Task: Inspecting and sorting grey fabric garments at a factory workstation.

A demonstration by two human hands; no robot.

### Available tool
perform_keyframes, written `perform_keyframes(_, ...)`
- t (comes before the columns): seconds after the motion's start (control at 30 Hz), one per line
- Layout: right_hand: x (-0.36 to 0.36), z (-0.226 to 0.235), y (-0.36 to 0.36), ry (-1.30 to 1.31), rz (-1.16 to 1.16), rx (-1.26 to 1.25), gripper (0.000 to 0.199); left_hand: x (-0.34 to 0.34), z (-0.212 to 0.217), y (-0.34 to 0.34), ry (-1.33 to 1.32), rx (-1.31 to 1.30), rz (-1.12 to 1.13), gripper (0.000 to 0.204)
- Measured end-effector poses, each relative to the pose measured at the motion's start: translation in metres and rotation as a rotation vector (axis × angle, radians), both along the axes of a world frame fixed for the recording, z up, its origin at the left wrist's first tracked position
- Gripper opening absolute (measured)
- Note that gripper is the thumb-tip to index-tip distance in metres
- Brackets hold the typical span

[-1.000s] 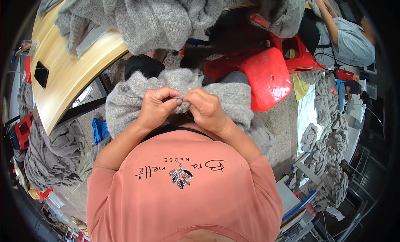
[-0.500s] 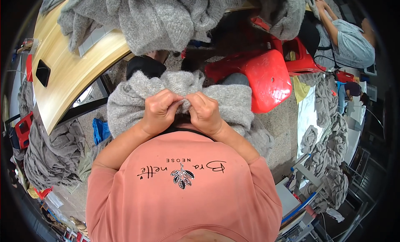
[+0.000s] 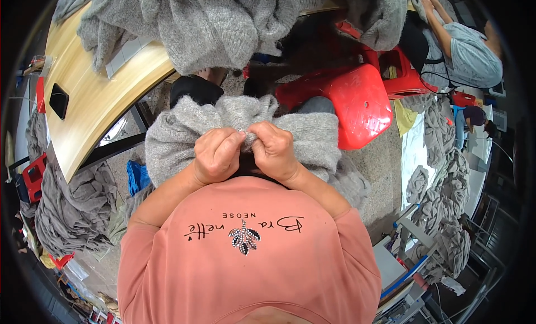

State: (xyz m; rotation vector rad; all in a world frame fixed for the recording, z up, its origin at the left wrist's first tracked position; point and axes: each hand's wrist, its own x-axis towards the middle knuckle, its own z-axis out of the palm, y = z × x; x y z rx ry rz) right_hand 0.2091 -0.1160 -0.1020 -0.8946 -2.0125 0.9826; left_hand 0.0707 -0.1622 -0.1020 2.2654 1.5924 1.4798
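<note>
A bunched grey knitted garment [image 3: 184, 128] lies across my lap, its folds spreading to both sides. My left hand [image 3: 219, 154] is closed in a pinch on the edge of the knit. Right beside it, my right hand [image 3: 272, 150] pinches the same edge, thumbs and fingertips almost touching. Whatever fine detail sits between the fingertips is too small to make out. The lower part of the garment trails past my right forearm.
Ahead is a wooden table [image 3: 134, 73] with a heap of grey knitwear [image 3: 218, 28] and a black phone [image 3: 58, 101]. A red plastic stool [image 3: 363, 106] stands right of my knees. Grey knit piles [image 3: 78, 207] lie left and right. A co-worker [image 3: 469, 53] sits at the far right.
Both hands keep their pinch on the knit, with the left fingers shifted slightly at the edge. The whole view has moved a little; little else differs.
</note>
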Motion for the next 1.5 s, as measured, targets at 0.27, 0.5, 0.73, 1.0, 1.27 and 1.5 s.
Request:
perform_keyframes(0.27,0.001,0.003,-0.001,0.015,-0.015,0.049,0.016,0.003,0.004,-0.002,-0.024,0.004,-0.013,0.015)
perform_keyframes(0.5,-0.010,-0.007,0.014,0.049,-0.034,0.253,0.020,0.004,0.002,0.007,-0.129,-0.040,0.010,0.019)
perform_keyframes(0.73,0.031,-0.022,0.030,-0.046,-0.336,0.148,0.023,-0.036,0.003,0.003,-0.042,-0.409,0.013,0.010)
perform_keyframes(1.0,0.028,-0.014,0.022,-0.352,0.227,0.135,0.034,-0.029,0.001,0.006,-0.773,-0.914,-0.080,0.006)
perform_keyframes(1.27,-0.003,-0.009,0.018,0.111,0.276,-0.128,0.004,-0.028,-0.002,0.005,-0.770,-1.015,-0.146,0.007)
perform_keyframes(1.5,0.002,-0.020,0.016,0.141,0.109,-0.225,0.007,-0.023,-0.002,0.009,-1.089,-1.145,-0.260,0.006)
